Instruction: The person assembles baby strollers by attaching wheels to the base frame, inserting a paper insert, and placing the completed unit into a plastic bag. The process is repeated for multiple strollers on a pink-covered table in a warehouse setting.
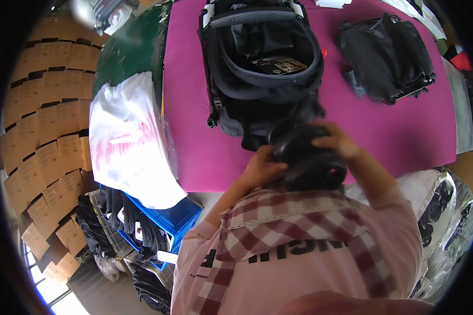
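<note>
Head view: looking down past a pink-and-plaid top at two hands working at the near edge of a magenta table.
Left hand (261,167): fingers curled round the left side of the black wheels (310,157), thumb side tucked under; a closed, cupping hold.
Right hand (337,140): lying over the top right of the wheels, fingers bent down across the rim, gripping from above.
Wheels: a pair, it looks like, stacked close and held just off the table edge, right below the folded stroller (263,68); the dark blur makes the join between them hard to read.
Doing it well: keep both hands opposed as they are, one under and one over, so the wheels stay square to the stroller's lower end; line up before pushing, and keep fingertips off the mating face.
Stroller: black, lying open-side up on the magenta table (404,136), a dark card inside.
Far right: second black folded bundle (386,55), well apart.
Left: white plastic bags (126,147) over a blue crate (168,220).
</note>
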### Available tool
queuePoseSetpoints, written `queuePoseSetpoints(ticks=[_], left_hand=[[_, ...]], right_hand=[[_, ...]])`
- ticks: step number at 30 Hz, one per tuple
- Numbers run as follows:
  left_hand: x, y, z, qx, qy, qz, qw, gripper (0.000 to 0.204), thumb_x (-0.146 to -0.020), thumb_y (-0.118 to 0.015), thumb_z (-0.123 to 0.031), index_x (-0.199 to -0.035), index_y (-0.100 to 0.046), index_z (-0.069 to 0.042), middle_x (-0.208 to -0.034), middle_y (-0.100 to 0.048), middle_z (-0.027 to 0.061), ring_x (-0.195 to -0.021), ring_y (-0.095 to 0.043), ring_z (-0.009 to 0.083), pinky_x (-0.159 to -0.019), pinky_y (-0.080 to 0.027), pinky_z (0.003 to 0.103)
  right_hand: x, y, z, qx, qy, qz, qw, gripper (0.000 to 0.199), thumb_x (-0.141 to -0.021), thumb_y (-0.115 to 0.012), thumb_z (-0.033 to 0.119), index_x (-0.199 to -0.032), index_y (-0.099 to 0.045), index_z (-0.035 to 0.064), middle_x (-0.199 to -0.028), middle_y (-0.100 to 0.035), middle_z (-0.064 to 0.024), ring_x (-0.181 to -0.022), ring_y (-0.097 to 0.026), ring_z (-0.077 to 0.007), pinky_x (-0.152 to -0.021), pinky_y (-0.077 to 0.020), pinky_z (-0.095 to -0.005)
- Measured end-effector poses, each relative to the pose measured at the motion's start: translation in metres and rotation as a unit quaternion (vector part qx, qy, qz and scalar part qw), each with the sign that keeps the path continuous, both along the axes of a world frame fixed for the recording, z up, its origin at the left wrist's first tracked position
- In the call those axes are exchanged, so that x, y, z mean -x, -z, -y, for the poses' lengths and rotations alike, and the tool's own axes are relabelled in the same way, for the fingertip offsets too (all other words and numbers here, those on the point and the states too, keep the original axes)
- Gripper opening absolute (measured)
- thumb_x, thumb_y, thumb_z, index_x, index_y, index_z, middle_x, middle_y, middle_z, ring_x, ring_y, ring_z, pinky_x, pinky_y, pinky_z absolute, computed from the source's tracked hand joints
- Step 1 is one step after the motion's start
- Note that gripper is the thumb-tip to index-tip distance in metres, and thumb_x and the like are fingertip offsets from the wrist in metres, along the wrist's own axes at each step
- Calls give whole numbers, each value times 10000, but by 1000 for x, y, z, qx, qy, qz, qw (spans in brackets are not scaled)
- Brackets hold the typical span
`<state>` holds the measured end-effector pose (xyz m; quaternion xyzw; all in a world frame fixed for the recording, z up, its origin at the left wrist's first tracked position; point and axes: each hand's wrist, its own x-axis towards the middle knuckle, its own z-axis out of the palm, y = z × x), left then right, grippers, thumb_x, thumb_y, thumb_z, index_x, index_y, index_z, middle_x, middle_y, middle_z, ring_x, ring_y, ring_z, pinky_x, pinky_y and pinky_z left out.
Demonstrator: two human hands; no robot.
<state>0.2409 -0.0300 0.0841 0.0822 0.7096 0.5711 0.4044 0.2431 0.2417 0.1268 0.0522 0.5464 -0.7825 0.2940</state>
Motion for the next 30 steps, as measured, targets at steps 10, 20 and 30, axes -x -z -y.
queuePoseSetpoints(ticks=[10, 20, 30], left_hand=[[90, -41, 52, -43, -187, -215, 958, 456, -858, -667, -370, -1108, -598, 4, -1119, -546, 121, -1005, -582, 230, -849, -475, 334], [260, -29, -10, -276, -347, 13, 896, 488, -950, -559, -366, -1298, -464, -38, -1167, -568, 90, -1050, -566, 231, -886, -515, 404], [266, 15, -17, 145, -142, -539, 817, 702, -780, -745, -294, -1357, -415, -69, -1426, -302, 237, -1332, -301, 418, -1081, -307, 500]], right_hand=[[77, -47, -33, -36, -9, -153, 988, 492, -774, -665, 117, -1231, -551, -25, -1048, -652, -88, -997, -604, -165, -898, -463, -297], [215, 70, -49, -548, 173, -296, 763, 560, -903, -569, 283, -1359, -413, -2, -1323, -499, -204, -1216, -481, -388, -1025, -406, -415], [231, 55, 23, -693, 242, -376, 566, 719, -735, -714, 189, -1381, -414, 93, -1460, -343, -164, -1346, -327, -352, -1083, -302, -480]])
